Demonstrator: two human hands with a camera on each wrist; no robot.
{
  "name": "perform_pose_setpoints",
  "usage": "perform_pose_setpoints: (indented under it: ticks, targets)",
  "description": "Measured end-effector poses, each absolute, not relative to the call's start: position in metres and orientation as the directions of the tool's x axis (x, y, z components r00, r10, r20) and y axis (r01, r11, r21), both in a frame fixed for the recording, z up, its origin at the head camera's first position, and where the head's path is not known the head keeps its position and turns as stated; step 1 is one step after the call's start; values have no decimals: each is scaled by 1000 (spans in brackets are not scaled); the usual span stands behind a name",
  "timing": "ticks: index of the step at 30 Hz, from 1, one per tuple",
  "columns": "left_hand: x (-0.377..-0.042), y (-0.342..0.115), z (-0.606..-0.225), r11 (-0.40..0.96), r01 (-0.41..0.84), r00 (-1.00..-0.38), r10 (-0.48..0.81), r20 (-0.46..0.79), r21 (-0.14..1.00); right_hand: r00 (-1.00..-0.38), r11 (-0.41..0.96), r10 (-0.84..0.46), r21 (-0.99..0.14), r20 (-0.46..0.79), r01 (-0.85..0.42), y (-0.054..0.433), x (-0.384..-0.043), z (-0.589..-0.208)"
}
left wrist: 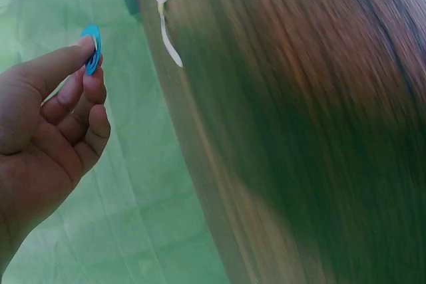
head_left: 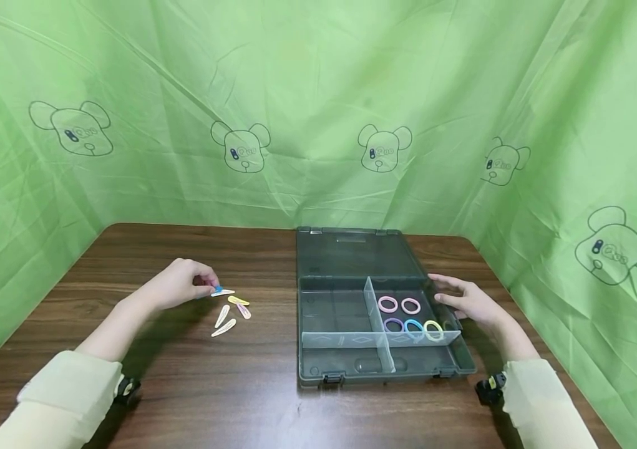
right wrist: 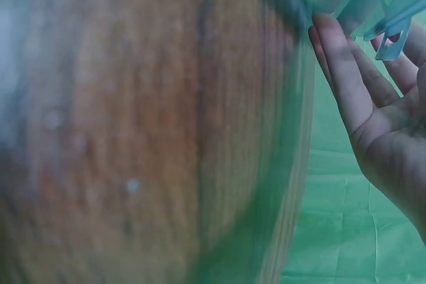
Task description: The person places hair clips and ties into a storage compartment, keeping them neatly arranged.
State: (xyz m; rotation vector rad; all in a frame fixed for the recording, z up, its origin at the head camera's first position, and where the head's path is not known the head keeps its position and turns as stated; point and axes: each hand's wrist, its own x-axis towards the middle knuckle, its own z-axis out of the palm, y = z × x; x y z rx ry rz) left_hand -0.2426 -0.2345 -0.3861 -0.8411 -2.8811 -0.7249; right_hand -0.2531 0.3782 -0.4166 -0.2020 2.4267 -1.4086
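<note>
1. Slim blue hair clip (left wrist: 92,66): pinched between thumb and fingers of the left hand (head_left: 180,285).
2. Translucent dark-grey plastic compartment box (head_left: 332,305), lid open: well apart, to the left hand's right.
3. Right hand (head_left: 474,304): fingers extended, at box's right edge; the nearer hand.
4. White teardrop-shaped hair clip (head_left: 225,292): beside left fingertips, long axis left-right.

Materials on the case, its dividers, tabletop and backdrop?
Case: likely smoky plastic, smooth; grey tint, moulded-looking edges.
Dividers: probably clear plastic, slightly frosted; pale, see-through.
Tabletop: wood or wood-look laminate, can't tell which; satin, brown grain, soft glare.
Backdrop: thin fabric, probably synthetic; slight sheen, folds and creases.
</note>
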Motion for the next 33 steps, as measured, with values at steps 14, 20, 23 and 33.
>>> perform_pose_setpoints:
  ticks: [14, 20, 23, 33]
  targets:
    - [-229, -201, -365, 725, 459, -889, 379, 258, 514, -924, 474, -294, -877, -245, 82, 377, -250, -418]
    - [-224, -183, -354, 699, 463, -886, 349, 305, 545, -919, 446, -310, -891, -242, 84, 378, -250, -417]
    - [-220, -175, -348, 690, 465, -884, 325, 338, 555, -920, 441, -308, -893, -244, 90, 378, -250, -416]
    - [-206, -150, -335, 648, 497, -861, 288, 419, 576, -919, 435, -326, -898, -222, 63, 379, -251, -416]
